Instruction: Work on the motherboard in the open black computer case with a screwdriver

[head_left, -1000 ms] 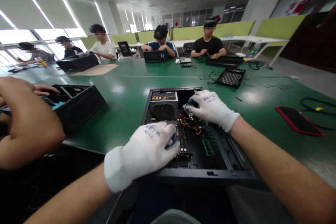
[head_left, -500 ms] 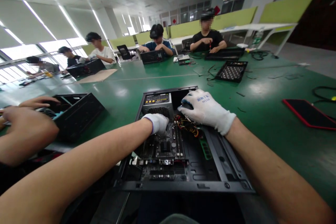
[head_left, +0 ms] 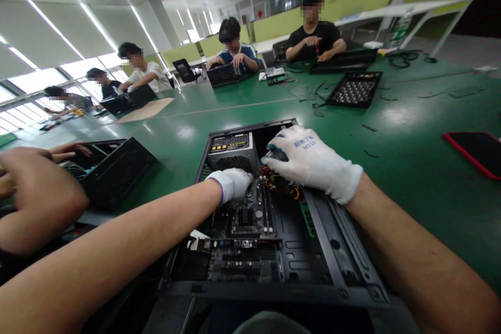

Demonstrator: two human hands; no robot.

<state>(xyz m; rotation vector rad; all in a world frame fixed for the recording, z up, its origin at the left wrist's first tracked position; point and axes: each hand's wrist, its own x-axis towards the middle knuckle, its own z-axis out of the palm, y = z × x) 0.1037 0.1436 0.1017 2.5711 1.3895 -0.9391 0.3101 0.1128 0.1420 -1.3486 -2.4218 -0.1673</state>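
Observation:
An open black computer case [head_left: 344, 250] lies on the green table in front of me. Inside it are a motherboard [head_left: 246, 224], a grey power supply [head_left: 230, 148] at the far end and a bundle of orange and black wires [head_left: 279, 185]. My left hand [head_left: 231, 183], in a white glove, reaches deep into the case and rests closed on the motherboard just below the power supply; what its fingers hold is hidden. My gloved right hand [head_left: 311, 162] lies over the wires with its fingers curled round a dark object beside the power supply.
A neighbour's bare hands [head_left: 39, 193] work at another black case [head_left: 113, 167] on my left. A red-edged phone [head_left: 473, 148] lies at the right. A black tray [head_left: 354, 88] and loose cables sit farther back. Several people work at cases along the table's far side.
My left hand has moved from the near part of the board forward to just below the power supply. The right hand has stayed at the wires. The view has tilted and come closer.

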